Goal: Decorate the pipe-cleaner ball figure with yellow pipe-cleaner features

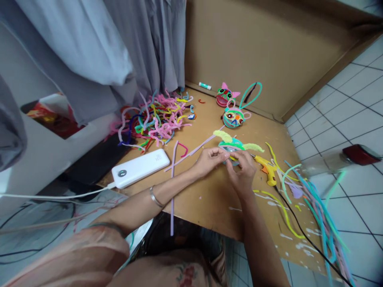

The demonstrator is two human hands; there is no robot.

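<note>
Both hands' fingers, left hand and right hand, pinched shut on green pipe-cleaner figure.

Your teal craft head carries 2 yellow-green fuzzy ears. Beside it lies a yellow glue gun with a black cord. The power bank is white, the bench brown cardboard flecked with white glue, and the stem pile mostly pink.
</note>
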